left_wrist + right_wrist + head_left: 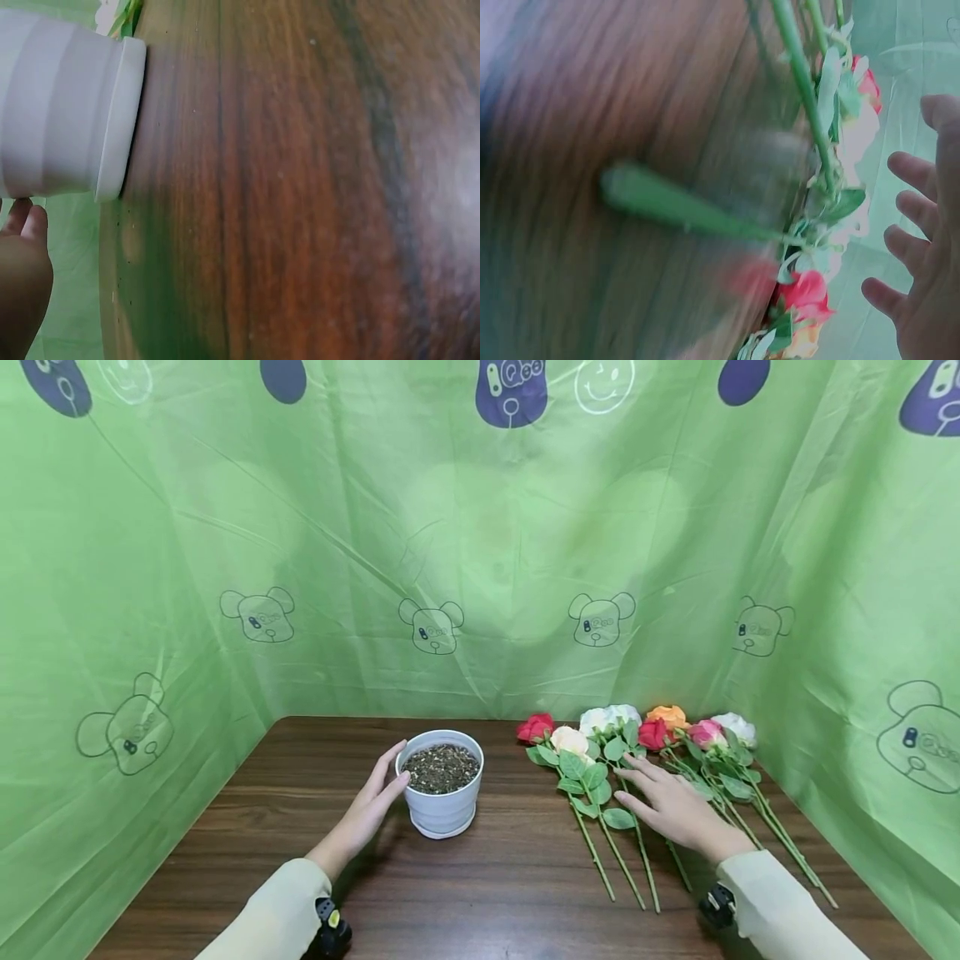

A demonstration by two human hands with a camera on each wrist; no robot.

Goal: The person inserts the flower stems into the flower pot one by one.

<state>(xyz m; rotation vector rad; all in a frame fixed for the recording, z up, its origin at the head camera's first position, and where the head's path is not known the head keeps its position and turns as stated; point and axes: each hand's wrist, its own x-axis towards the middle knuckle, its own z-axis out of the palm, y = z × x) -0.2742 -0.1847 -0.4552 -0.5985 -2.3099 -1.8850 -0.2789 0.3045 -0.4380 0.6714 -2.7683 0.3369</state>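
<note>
A white ribbed flower pot [444, 810] filled with dark soil [441, 768] stands upright on its saucer, left of the table's middle. My left hand [369, 800] touches the pot's left side, with extended fingers and thumb at the rim. In the left wrist view, fingertips [34, 225] meet the pot's wall [52, 105]. Farther right, my right hand [671, 802] is spread above several artificial roses, gripping none. A cream rose [570, 742] and a red rose [536, 727] lie left of it. Its separated fingers [911, 172] show beside the stems [799, 67] in the right wrist view.
More roses lie on the right: white [609, 718], orange [669, 717] and pink [707, 734], their heads toward the back edge and stems toward the front. The dark wood table [517, 860] is enclosed by green printed cloth [510, 660] at the back and sides.
</note>
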